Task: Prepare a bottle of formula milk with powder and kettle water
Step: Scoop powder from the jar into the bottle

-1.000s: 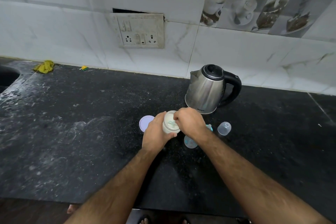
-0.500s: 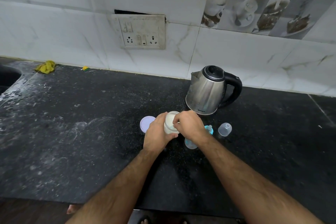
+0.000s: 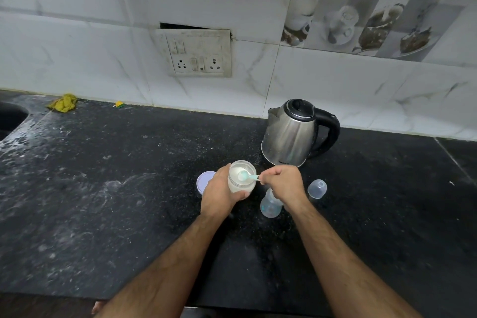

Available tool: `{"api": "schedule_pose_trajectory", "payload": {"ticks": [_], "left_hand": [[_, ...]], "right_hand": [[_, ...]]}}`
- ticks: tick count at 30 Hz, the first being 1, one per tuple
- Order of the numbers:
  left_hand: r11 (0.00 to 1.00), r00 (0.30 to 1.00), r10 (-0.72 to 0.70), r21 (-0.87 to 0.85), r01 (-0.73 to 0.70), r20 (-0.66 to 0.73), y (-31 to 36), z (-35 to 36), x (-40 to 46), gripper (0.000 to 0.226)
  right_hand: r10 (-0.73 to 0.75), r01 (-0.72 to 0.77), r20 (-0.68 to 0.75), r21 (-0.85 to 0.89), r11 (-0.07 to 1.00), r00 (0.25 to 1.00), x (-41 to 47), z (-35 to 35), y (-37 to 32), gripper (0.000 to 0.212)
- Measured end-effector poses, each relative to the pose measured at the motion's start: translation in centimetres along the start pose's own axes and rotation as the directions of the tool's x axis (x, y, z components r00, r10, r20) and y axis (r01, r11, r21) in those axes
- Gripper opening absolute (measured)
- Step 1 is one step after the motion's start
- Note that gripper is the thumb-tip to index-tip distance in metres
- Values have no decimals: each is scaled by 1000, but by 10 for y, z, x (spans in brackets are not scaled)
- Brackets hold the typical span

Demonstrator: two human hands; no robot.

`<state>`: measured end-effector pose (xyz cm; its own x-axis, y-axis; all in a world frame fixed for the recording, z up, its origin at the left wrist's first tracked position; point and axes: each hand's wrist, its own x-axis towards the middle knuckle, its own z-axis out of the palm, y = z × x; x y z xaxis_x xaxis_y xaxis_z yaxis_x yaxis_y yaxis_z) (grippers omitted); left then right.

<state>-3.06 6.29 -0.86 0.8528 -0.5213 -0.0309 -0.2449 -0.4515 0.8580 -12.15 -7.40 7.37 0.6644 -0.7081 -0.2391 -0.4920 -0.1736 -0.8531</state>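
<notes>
My left hand (image 3: 219,192) grips an open clear jar of white formula powder (image 3: 241,178), held just above the black counter. My right hand (image 3: 282,182) pinches the handle of a small teal scoop (image 3: 247,176) whose bowl sits in the jar's mouth, over the powder. A clear baby bottle (image 3: 269,204) stands below my right hand, partly hidden by the wrist. The jar's pale purple lid (image 3: 204,181) lies flat to the left of my left hand. A clear bottle cap (image 3: 317,188) rests to the right. The steel kettle (image 3: 291,134) with a black handle stands behind the jar.
The dusty black counter (image 3: 103,188) stretches wide to the left, ending at a sink edge (image 3: 10,119). A yellow cloth (image 3: 63,103) and a small yellow scrap (image 3: 119,104) lie against the tiled wall. A socket panel (image 3: 197,55) is on the wall.
My right hand has drawn back to the right from over the jar's mouth, and the teal scoop now shows in the powder. The left hand still holds the jar.
</notes>
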Motion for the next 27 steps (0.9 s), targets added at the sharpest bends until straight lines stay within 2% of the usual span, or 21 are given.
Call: {"api": "schedule_pose_trajectory", "payload": {"ticks": [7, 11, 15, 17, 19, 21, 23, 24, 27], "left_hand": [[1000, 1000, 9, 14, -9, 3, 4, -1, -3, 78], [999, 1000, 6, -33, -6, -3, 5, -6, 0, 69], [1000, 1000, -9, -21, 9, 27, 6, -10, 4, 67], [1000, 999, -27, 9, 27, 32, 5, -10, 6, 76], [996, 997, -70, 50, 69, 30, 3, -9, 4, 102], [994, 995, -95, 54, 95, 10, 3, -10, -3, 115], [997, 996, -77, 23, 78, -48, 2, -10, -15, 108], [997, 992, -77, -5, 77, -98, 0, -11, -22, 98], [996, 979, -88, -44, 81, -182, -6, -8, -41, 46]], "right_hand": [[52, -54, -40, -29, 998, 998, -1, 9, 3, 8], [88, -83, -35, 121, 989, 996, 0, 5, 5, 19], [142, -129, -24, 282, 951, 990, 0, -4, 6, 16], [143, -126, -27, 338, 932, 989, -2, -11, 7, 12], [123, -102, -34, 364, 926, 992, -8, -19, 8, 9], [110, -82, -51, 384, 920, 993, -14, -29, 10, 9], [115, -78, -70, 397, 914, 991, -19, -38, 15, 9], [121, -79, -82, 400, 913, 989, -22, -43, 19, 9], [141, -82, -120, 398, 914, 983, -29, -54, 31, 9]]}}
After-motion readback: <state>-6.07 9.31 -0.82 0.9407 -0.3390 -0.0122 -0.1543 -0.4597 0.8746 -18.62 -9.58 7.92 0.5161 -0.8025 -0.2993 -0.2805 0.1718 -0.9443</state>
